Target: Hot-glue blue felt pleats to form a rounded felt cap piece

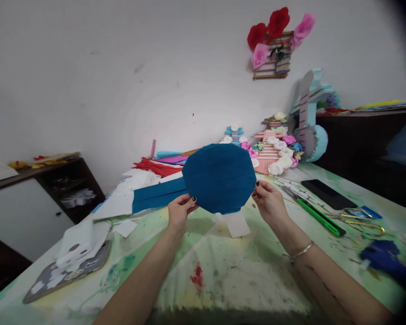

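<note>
A dark blue, roughly round piece of paper (219, 178) with angular edges is held up over the table, its face toward me. My left hand (181, 210) pinches its lower left edge between thumb and fingers. At the right edge my right hand (269, 201) grips it the same way. Behind it to the left lies a long blue paper strip (159, 194) with a dark crease or slit along it. Just below the round piece shows a small white paper piece (237, 225); whether it is attached I cannot tell.
To the right lie a green cutter (320, 216), a black phone (329, 194), gold-handled scissors (358, 221) and a dark blue crumpled item (385, 257). At left, white scraps rest on a grey phone case (71, 271). Paper-flower crafts (274, 151) stand along the wall.
</note>
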Demonstrator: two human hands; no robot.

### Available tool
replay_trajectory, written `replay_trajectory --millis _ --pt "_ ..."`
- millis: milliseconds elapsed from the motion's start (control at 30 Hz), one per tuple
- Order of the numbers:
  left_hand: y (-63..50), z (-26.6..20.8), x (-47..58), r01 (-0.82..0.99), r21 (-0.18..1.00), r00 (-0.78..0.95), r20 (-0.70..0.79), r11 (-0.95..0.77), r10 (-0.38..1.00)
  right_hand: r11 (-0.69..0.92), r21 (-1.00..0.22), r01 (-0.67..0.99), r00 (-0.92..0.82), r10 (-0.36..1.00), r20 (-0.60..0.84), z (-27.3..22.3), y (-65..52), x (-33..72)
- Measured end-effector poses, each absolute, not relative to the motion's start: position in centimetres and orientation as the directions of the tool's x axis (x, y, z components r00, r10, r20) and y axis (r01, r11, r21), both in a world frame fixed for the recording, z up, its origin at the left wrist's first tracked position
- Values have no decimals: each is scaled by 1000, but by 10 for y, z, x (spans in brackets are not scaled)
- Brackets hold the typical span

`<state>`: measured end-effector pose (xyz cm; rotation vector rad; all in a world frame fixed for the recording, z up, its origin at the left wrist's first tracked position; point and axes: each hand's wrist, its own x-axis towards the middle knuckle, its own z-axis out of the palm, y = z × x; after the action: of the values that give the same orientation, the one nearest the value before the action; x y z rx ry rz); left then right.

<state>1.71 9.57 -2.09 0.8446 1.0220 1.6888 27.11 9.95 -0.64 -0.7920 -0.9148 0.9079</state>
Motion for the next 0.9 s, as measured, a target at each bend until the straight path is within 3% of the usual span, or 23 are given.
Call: replay_trajectory --millis 167,333,667,900 --pt "91 -20 23 -335 900 -343 160 -280 926 477 -871 -117 421 818 392 0 91 272" --pt "89 -19 25 -291 882 -383 247 -370 890 527 -850 7 417 771 481 6 81 266" --pt "90 -16 15 -222 854 -345 382 -470 857 521 -853 -44 298 821 486 6 84 277" --pt "102 -19 4 -195 866 -252 408 -459 877 442 -879 -178 192 892 410 0 96 286"
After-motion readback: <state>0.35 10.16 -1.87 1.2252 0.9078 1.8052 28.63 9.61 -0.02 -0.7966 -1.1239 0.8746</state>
